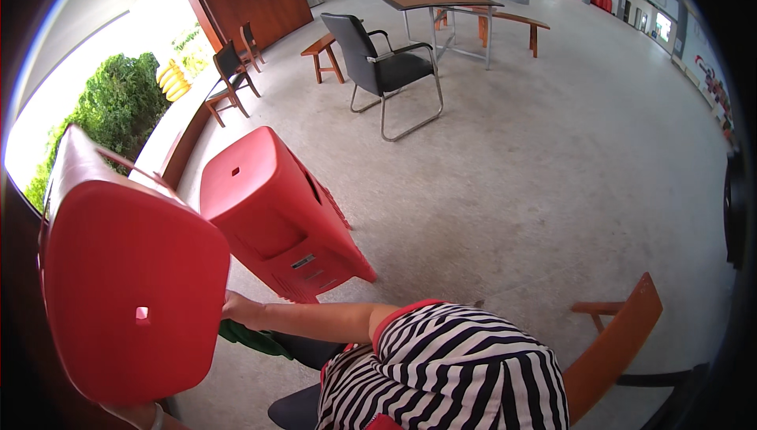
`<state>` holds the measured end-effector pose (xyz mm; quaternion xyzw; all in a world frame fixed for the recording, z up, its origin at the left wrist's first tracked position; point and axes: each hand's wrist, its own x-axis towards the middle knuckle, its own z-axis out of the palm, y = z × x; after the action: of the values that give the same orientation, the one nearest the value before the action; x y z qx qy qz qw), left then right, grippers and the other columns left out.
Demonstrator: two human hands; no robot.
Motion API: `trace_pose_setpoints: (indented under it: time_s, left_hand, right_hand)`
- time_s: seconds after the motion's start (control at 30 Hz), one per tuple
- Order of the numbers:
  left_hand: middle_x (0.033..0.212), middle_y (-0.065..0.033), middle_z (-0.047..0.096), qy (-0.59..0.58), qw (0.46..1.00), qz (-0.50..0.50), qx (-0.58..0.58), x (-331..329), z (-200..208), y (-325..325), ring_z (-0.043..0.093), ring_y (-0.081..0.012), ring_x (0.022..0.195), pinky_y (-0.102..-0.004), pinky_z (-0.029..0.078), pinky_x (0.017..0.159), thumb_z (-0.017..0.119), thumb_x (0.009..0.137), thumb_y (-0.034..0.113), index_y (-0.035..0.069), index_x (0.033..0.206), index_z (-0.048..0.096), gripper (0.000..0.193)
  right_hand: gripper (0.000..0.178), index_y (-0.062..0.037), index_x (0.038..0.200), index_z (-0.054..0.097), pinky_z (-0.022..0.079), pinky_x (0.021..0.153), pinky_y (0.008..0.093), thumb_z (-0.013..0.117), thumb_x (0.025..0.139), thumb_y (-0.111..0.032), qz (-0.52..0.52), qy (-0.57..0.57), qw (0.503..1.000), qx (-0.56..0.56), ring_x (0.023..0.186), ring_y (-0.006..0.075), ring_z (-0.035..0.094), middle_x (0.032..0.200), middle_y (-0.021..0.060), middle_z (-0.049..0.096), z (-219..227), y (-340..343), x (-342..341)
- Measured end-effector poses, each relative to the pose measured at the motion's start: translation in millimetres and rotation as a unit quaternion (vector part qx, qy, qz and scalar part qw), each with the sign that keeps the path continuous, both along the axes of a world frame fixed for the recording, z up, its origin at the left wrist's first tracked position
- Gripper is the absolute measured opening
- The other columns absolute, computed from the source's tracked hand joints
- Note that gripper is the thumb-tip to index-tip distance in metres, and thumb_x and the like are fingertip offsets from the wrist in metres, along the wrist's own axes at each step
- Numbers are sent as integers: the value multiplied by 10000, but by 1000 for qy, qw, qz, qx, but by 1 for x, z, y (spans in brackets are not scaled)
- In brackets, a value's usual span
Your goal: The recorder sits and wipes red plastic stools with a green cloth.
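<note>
The red stool (134,256) is over on the L, tipped so its seat w/ the small square hole (142,316) faces the person. R hand (243,309) is at its R edge, L hand (132,414) down by the low edge. The fingers on both hands are hid behind the stool, so can't tell how far open they are or how tight they hold. A 2nd red stool (268,209), maybe a stack, stands on the floor (489,178) past it to the R; can't tell if the 2 touch. To do this bit well: both hands on, 1 per side, so it won't twist or slip. It's big & blocks the view, so best to peek round it. Go slow by the 2nd stool, b/c a bump could push it. Legs should miss the brown ledge (180,160) too.
</note>
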<state>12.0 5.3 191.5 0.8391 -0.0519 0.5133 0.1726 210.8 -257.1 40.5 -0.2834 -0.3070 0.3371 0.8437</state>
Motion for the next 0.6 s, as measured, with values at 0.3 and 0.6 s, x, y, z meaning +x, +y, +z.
trace_pose_setpoints:
  time_s: [0.3,0.6]
  left_hand:
    - [1289,-160,624,29,976,-148,-154,62,33,-73,646,-269,1127,-416,582,889,615,953,459,5,1396,486,647]
    - [1242,-133,628,15,918,-290,-271,126,107,-49,655,-262,1045,-378,586,840,500,1033,348,8,1360,517,472]
  right_hand:
    - [360,-63,1259,582,527,814,326,664,935,-198,-179,-200,959,-95,1035,167,612,1176,29,640,-47,-23,31]
    - [309,-30,1191,614,527,724,310,690,898,-93,-498,-423,756,37,949,150,628,1099,51,662,10,-23,-1]
